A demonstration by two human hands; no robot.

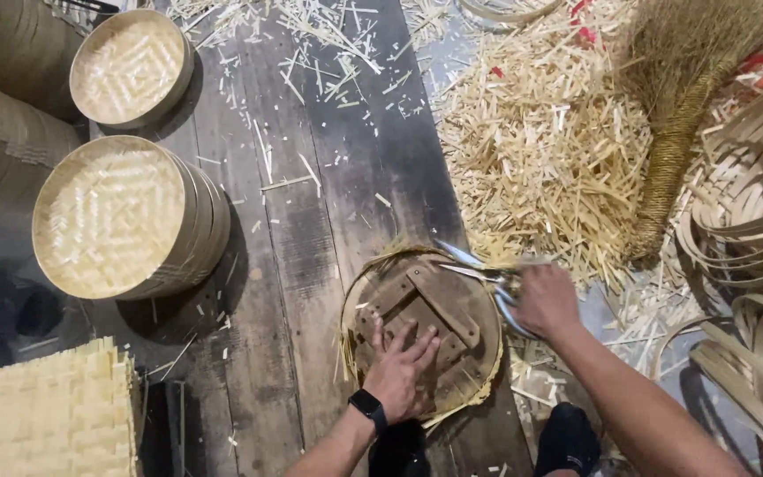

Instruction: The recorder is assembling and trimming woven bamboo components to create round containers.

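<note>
Left hand [402, 367] is pressing flat, fingers spread, on a round dark wooden form [426, 322]; right hand [545, 300] is gripping steel scissors [479, 269] at its woven bamboo rim [373, 265].

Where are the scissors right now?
In the head view, the scissors are in the right hand, right of centre, blades at the upper rim of the round wooden form, beside the bamboo scraps.

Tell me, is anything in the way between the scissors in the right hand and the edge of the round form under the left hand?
Nothing visible. The right hand holds the scissors with the blades already at the upper right rim of the round wooden form, where bamboo strip ends stick out. The left hand presses flat on the form's middle, clear of the blades.
</note>
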